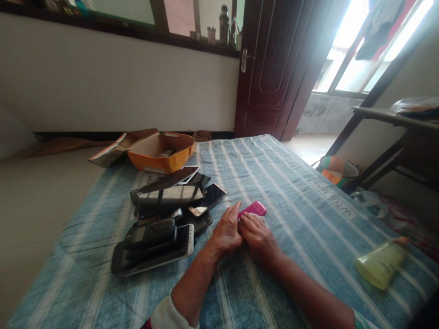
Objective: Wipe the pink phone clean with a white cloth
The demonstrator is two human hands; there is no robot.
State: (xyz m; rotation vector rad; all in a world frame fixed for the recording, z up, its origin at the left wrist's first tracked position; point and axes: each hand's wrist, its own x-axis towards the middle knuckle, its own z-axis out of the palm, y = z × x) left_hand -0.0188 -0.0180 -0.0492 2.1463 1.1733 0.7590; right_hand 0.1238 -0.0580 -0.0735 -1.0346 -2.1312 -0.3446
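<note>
A pink mobile phone [256, 209] lies face-down or back-up on the striped cloth, its near part hidden by my hands. My left hand [225, 232] grips the phone's left end, thumb side toward it. Over the near side of the phone, my right hand [258, 237] is closed with curled fingers on a white wipe [259, 218], a little of which shows beside the knuckles. Left of my hands lies a pile of old phones, with a gold-rimmed smartphone [210, 199], a black keypad phone [156, 232] and a white-edged smartphone [190, 240] among them.
An open orange box [171, 162] with its lid folded back stands behind the pile, a few items inside. A yellow translucent spray bottle [380, 265] lies at the right on the striped bedcover [302, 214]. A dark red door [267, 68] and a shelf [398, 118] stand beyond.
</note>
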